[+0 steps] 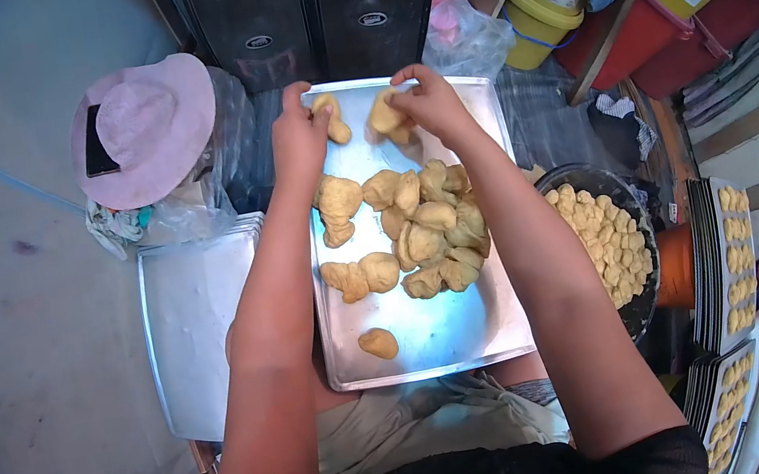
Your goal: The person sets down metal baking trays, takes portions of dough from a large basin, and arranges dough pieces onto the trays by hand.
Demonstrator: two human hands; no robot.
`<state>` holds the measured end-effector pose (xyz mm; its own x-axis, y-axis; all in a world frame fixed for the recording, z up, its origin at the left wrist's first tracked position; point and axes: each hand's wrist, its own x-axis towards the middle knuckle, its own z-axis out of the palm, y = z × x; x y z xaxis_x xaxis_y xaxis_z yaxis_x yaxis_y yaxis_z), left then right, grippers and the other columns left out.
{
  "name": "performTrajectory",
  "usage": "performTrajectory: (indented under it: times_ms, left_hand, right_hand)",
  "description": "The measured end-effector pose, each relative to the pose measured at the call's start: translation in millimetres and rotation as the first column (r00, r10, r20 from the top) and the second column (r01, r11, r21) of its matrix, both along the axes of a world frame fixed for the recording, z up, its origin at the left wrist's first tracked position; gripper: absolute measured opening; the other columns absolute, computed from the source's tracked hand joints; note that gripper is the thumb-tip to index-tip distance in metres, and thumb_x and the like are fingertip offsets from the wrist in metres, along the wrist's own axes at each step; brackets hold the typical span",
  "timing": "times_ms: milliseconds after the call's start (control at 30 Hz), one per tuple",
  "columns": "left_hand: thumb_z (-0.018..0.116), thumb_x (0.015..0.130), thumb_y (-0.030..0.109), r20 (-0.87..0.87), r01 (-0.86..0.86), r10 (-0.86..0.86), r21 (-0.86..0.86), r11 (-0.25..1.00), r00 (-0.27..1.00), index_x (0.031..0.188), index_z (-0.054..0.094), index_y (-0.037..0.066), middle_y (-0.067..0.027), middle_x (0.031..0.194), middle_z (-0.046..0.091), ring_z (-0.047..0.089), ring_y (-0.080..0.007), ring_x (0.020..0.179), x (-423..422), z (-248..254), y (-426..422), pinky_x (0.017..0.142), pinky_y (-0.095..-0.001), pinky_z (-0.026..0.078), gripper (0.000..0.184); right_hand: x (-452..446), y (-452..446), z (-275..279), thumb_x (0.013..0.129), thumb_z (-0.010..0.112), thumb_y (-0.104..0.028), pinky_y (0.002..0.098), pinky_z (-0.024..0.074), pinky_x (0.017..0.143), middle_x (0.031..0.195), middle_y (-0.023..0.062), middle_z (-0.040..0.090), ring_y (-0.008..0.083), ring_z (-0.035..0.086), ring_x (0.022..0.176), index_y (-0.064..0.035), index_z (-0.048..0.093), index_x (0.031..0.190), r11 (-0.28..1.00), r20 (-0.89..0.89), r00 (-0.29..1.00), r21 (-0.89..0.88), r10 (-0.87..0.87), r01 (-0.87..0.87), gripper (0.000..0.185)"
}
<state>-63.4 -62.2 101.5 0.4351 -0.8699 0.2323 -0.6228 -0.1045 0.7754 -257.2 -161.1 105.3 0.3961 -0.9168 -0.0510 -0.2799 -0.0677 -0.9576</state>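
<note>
Left hand (pixel 297 136) pinching dough piece (pixel 339 128), right hand (pixel 436 105) pinching second piece (pixel 384 111). Single piece (pixel 378 344) lying apart on tray (pixel 461 351); middle heap (pixel 437 219) seems not yet separated.

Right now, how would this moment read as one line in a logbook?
left hand: touching dough piece | right hand: gripping second piece | tray: dough pile | right side: dough basin
</note>
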Motion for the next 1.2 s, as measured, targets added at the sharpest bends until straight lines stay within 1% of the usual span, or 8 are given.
performTrajectory:
  times_ms: [133,367,533,733,767,833,1033,1200]
  left_hand:
    - [0.068,0.088,0.017,0.222,0.040,-0.001,-0.173,0.984,0.975,0.115,0.067,0.003,-0.0188,0.107,0.065,0.064,-0.0359,0.098,7,-25,-20,0.088,-0.0402,0.051,0.031]
    - [0.068,0.085,0.015,0.245,0.237,-0.253,0.090,0.967,0.936,0.127,0.061,-0.001,-0.0188,0.117,0.061,0.060,-0.0366,0.108,12,-14,-17,0.094,-0.0394,0.048,0.046]
    - [0.071,0.079,0.020,0.441,0.351,-0.281,-0.085,0.932,0.853,0.132,0.060,0.009,-0.0140,0.119,0.061,0.052,-0.0353,0.121,-2,-13,-21,0.104,-0.0452,0.035,0.055]
    - [0.072,0.078,0.026,0.492,0.329,-0.330,0.091,0.940,0.806,0.124,0.065,0.013,-0.0078,0.116,0.066,0.052,-0.0283,0.119,-9,-7,-17,0.102,-0.0463,0.028,0.048]
    - [0.072,0.079,0.026,0.504,0.299,-0.285,0.055,0.953,0.815,0.120,0.066,0.013,-0.0073,0.113,0.067,0.053,-0.0274,0.117,-10,-11,-18,0.101,-0.0462,0.029,0.044]
    - [0.071,0.081,0.026,0.498,0.266,-0.231,0.001,0.964,0.836,0.113,0.069,0.011,-0.0070,0.110,0.069,0.056,-0.0262,0.114,-17,-9,-20,0.100,-0.0453,0.030,0.035]
    - [0.066,0.088,0.023,0.634,0.382,-0.306,0.018,0.924,0.711,0.110,0.070,0.009,-0.0081,0.106,0.071,0.061,-0.0255,0.107,-27,-14,-42,0.097,-0.0422,0.037,0.027]
    - [0.067,0.087,0.022,0.743,0.435,-0.231,-0.090,0.896,0.628,0.115,0.067,0.008,-0.0107,0.113,0.068,0.061,-0.0276,0.103,-26,-33,-41,0.097,-0.0435,0.040,0.031]
  right_hand:
    - [24,-14,-12,0.081,0.074,-0.015,0.0337,0.0532,0.060,0.079,0.0104,0.068,0.0168,0.068,0.067,-0.0026,0.067,0.100,0.929,-0.334,0.939,-0.367,-0.076,-0.056,0.023]
    - [25,-24,1,0.086,0.070,-0.013,0.0231,0.0502,0.049,0.076,0.0049,0.064,0.0135,0.063,0.057,-0.0016,0.067,0.102,0.999,0.132,0.991,0.044,0.008,-0.014,0.020]
    - [16,-22,-18,0.065,0.083,-0.038,0.0491,0.0354,0.106,0.135,0.0118,0.053,0.0308,0.050,0.125,-0.0260,0.049,0.145,0.920,-0.433,0.882,-0.238,0.185,-0.310,0.088]
    - [-20,-23,-10,0.067,0.080,-0.023,0.0429,0.0514,0.087,0.116,0.0139,0.062,0.0312,0.065,0.102,-0.0108,0.063,0.118,0.966,-0.493,0.868,-0.184,0.067,-0.179,0.055]
    - [-34,-26,-21,0.071,0.076,-0.014,0.0383,0.0550,0.079,0.107,0.0161,0.066,0.0317,0.068,0.092,-0.0077,0.066,0.113,0.882,-0.464,0.882,-0.446,-0.085,-0.150,0.044]
    - [-43,-22,-20,0.074,0.071,-0.007,0.0379,0.0546,0.082,0.110,0.0181,0.067,0.0313,0.068,0.095,-0.0050,0.067,0.111,0.953,-0.137,0.980,-0.285,-0.144,0.101,0.037]
    - [-35,6,-37,0.077,0.072,-0.009,0.0411,0.0493,0.094,0.118,0.0191,0.066,0.0349,0.063,0.107,-0.0049,0.067,0.118,0.708,-0.235,0.963,-0.702,-0.129,-0.076,0.041]
    - [-48,14,-14,0.078,0.073,-0.017,0.0406,0.0475,0.096,0.118,0.0175,0.063,0.0371,0.060,0.107,-0.0056,0.068,0.117,0.730,-0.374,0.921,-0.659,-0.111,-0.180,0.041]
